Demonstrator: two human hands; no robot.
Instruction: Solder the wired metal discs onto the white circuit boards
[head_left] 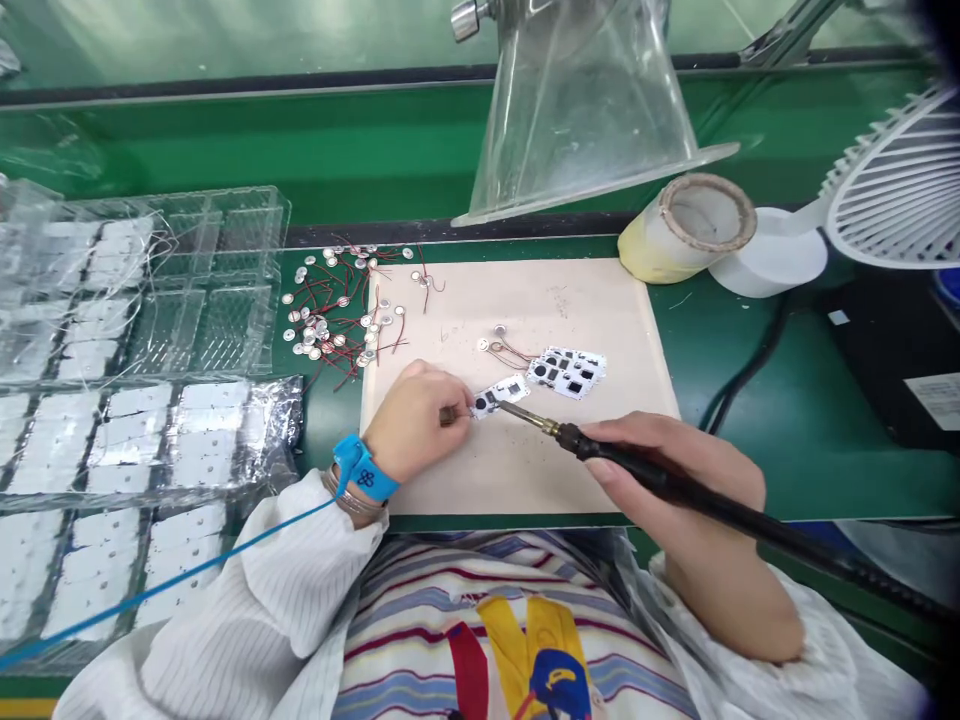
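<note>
My right hand (690, 480) grips a soldering iron (622, 455) by its black handle. The metal tip points left and reaches the lower edge of a small white circuit board (501, 394); whether it touches cannot be told. At the board's left end, my left hand (424, 420) is closed in a pinch, and what lies between its fingers is hidden. It wears a blue wrist strap (364, 468) with a blue cord. Just right of that board lies a group of similar white boards (568, 372), with two small round discs (484, 344) on thin wires beside it.
Many round discs with red wires (322, 330) lie scattered at the beige mat's (517, 480) upper left. Clear trays of white boards (172, 430) fill the left side. A clear hood (585, 120) hangs overhead. A tape-like roll (686, 230) and white fan (892, 190) stand right.
</note>
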